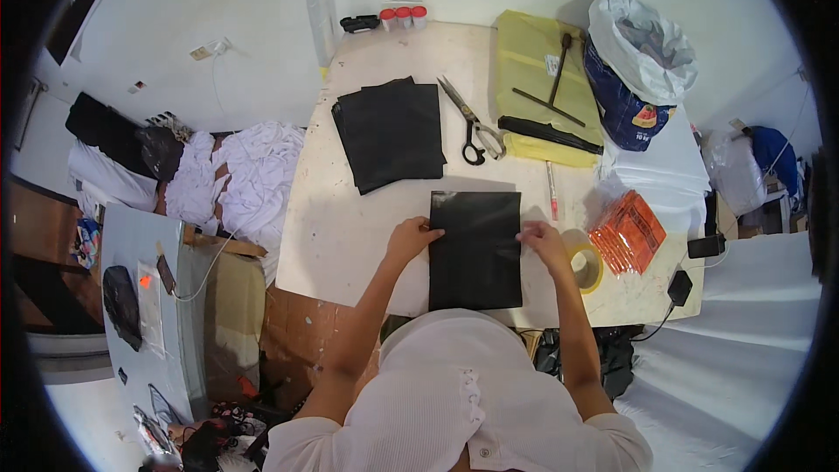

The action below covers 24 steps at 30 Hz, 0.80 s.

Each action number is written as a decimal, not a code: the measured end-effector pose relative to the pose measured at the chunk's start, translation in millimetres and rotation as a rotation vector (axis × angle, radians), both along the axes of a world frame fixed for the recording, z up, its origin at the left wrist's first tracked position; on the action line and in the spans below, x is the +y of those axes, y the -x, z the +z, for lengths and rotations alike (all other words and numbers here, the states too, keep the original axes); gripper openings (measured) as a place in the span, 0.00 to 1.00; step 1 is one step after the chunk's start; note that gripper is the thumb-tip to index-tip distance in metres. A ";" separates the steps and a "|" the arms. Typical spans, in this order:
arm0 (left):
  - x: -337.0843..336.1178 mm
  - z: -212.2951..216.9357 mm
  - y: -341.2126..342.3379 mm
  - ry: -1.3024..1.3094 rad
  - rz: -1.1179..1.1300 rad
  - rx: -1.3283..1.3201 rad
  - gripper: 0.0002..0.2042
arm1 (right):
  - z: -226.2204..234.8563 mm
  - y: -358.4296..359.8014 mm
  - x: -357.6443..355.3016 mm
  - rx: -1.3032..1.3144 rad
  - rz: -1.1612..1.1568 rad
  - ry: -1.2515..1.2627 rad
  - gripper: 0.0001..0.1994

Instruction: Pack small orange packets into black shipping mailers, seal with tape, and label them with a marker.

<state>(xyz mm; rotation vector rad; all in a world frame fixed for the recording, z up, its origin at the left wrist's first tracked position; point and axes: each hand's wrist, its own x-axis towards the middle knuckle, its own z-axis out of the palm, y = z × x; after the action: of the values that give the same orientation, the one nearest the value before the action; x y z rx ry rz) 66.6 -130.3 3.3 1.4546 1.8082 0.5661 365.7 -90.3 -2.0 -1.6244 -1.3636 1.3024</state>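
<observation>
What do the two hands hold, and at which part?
The black sheet: left hand grips its left edge, right hand its right edge.

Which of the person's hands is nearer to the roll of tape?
The right. The right hand rests on the right edge of the black sheet, just left of the tape roll. The left hand holds the sheet's left edge, across the sheet from the roll.

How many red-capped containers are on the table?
3: the red-capped containers stand side by side in a row at the table's far edge by the wall, right of a small black object. None looks hidden.
</observation>
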 end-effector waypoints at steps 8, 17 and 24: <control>-19.9 5.0 -25.4 0.092 0.276 -1.008 0.17 | -8.3 1.8 -4.2 -0.064 0.316 0.022 0.22; -34.7 6.2 -28.9 0.237 0.296 -1.151 0.22 | 5.9 6.6 -2.6 0.371 0.328 0.189 0.31; -41.3 12.8 -19.6 0.212 0.260 -1.250 0.20 | 37.4 17.2 0.8 0.245 0.554 0.193 0.27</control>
<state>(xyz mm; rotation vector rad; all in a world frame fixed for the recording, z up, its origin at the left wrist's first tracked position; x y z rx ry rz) 86.3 -171.6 16.2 0.4435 0.9634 1.0574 348.5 -89.5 35.4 -1.1815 -1.6325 1.9340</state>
